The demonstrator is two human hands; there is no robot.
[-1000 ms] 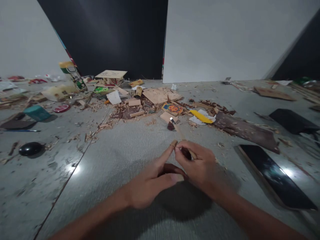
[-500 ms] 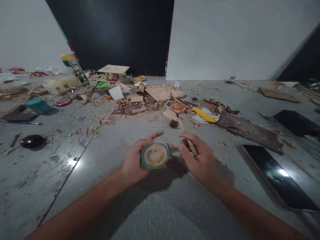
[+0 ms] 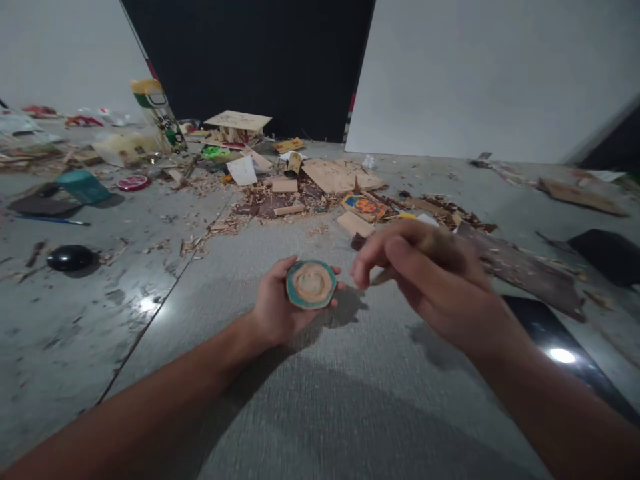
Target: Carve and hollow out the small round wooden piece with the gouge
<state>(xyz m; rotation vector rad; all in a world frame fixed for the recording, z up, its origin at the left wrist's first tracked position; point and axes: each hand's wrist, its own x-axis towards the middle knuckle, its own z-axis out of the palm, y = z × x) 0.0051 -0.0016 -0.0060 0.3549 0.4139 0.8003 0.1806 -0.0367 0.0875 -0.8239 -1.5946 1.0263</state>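
My two hands over a grey, littered floor, one holding a small round wooden disc.

My left hand grips the teal-rimmed disc upright, face toward me. My right hand, blurred, hovers just beside it, fingers curled around a thin wooden stick; wood scraps lie beyond.

Grey floor carries wood shavings, a black stone and a teal box.

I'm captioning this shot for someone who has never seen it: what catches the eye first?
First the round wooden disc with a teal rim and carved smiley face, held up in the left hand at centre. Beside it the right hand, blurred, grips a thin stick-like tool. Behind them, wood shavings and scraps litter the grey floor.
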